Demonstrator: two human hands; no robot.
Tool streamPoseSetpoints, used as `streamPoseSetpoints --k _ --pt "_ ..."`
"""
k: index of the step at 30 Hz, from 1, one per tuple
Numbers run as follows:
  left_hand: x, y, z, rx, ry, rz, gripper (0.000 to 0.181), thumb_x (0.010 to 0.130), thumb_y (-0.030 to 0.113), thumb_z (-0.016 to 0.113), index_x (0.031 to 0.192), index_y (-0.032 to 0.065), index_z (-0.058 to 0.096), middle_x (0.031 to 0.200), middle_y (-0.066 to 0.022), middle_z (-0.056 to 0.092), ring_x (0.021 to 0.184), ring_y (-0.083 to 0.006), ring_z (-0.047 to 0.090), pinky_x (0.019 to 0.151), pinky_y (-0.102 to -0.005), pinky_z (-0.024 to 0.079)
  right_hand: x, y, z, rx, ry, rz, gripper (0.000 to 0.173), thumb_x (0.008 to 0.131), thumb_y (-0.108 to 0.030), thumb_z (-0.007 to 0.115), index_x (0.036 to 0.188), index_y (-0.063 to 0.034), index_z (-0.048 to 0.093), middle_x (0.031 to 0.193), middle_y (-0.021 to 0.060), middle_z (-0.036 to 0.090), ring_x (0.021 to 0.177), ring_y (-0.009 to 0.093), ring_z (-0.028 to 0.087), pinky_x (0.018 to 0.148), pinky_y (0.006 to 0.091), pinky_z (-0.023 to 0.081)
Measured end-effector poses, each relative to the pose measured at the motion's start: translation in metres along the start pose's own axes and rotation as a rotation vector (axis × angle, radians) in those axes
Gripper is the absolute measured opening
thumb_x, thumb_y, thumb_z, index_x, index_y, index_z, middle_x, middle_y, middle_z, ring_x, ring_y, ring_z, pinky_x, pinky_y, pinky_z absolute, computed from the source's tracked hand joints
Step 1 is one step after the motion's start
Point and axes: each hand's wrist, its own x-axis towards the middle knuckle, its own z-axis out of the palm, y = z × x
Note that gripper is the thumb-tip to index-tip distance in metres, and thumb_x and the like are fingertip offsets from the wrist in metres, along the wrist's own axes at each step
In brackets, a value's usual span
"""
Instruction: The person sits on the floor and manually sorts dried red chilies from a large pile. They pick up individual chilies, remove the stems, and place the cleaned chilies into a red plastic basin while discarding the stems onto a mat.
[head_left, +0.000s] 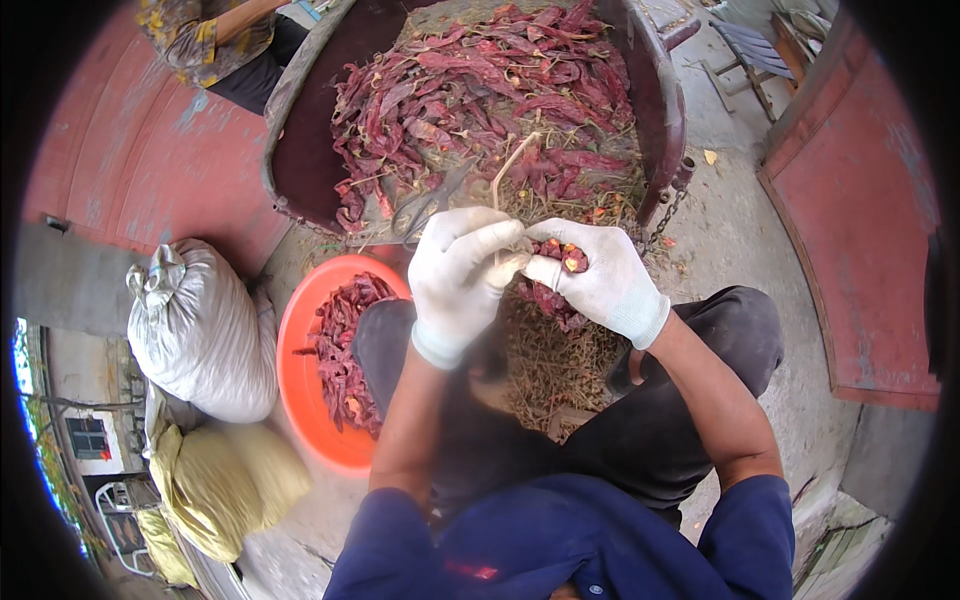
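My right hand (600, 270), in a white knit glove, grips a small bunch of dried red chili peppers (551, 296), with several stem ends turned up. My left hand (465, 262), gloved the same way, meets it at the fingertips and pinches a thin pale stalk or strip (512, 161) that juts up beyond the fingers. Just past the left hand lie dark scissors (424, 208), partly hidden by it. A large heap of dried red chili peppers (480, 82) fills much of the cart bed ahead.
Metal cart walls (664, 97) flank the heap; a chain (670, 217) hangs at right. An orange basin (296, 375) of peppers stands by my left knee. Beyond are a tied white sack (202, 330) and a yellow sack (221, 480). Another person's arm (244, 19) shows upper left.
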Motion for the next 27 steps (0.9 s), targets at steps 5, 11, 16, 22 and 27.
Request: streamPoseSetpoints --k 5,11,16,22,27 --pt "-0.004 -0.002 -0.001 0.052 0.003 -0.001 0.029 0.076 0.019 0.081 0.098 0.0068 0.068 0.097 -0.0075 0.068 0.088 -0.0268 0.064 0.076 -0.0358 0.052 -0.001 0.005 0.008 -0.012 0.016 -0.058 0.034 0.084 -0.040 0.071 0.103 -0.0124 0.070 0.085 0.0143 0.068 0.079 0.036 0.067 0.067 0.0415 0.053" --pt "0.009 -0.009 0.003 0.058 -0.184 -0.119 0.021 0.079 0.022 0.079 0.091 0.0067 0.071 0.090 -0.0093 0.068 0.086 -0.0269 0.065 0.076 -0.0357 0.052 0.007 0.012 0.008 -0.237 0.079 -0.038 0.028 0.085 -0.041 0.070 0.092 -0.0134 0.068 0.076 0.0125 0.067 0.074 0.035 0.067 0.063 0.0437 0.052" --pt "0.049 -0.019 0.014 0.102 -0.212 -0.056 0.018 0.085 0.019 0.074 0.094 0.0037 0.072 0.088 -0.0108 0.069 0.085 -0.0264 0.066 0.077 -0.0346 0.053 0.029 0.014 -0.005 -0.200 0.231 -0.051 0.028 0.084 -0.040 0.071 0.097 -0.0149 0.069 0.077 0.0128 0.068 0.074 0.034 0.068 0.064 0.0441 0.052" --pt "0.069 -0.039 0.028 0.182 -0.216 -0.048 0.019 0.089 0.022 0.070 0.092 0.0038 0.071 0.083 -0.0089 0.068 0.077 -0.0222 0.066 0.072 -0.0309 0.052 0.042 0.005 -0.020 0.033 0.227 0.038 0.025 0.085 -0.036 0.070 0.096 -0.0139 0.070 0.076 0.0113 0.068 0.074 0.033 0.067 0.065 0.0404 0.052" --pt "0.052 -0.051 0.029 -0.270 -0.259 -0.516 0.036 0.096 0.035 0.066 0.092 -0.0004 0.069 0.077 -0.0022 0.067 0.072 -0.0119 0.063 0.069 -0.0264 0.050 0.043 0.017 -0.017 0.151 0.114 0.073 0.024 0.087 -0.027 0.071 0.100 -0.0069 0.071 0.076 0.0066 0.068 0.071 0.016 0.064 0.066 0.0306 0.048"
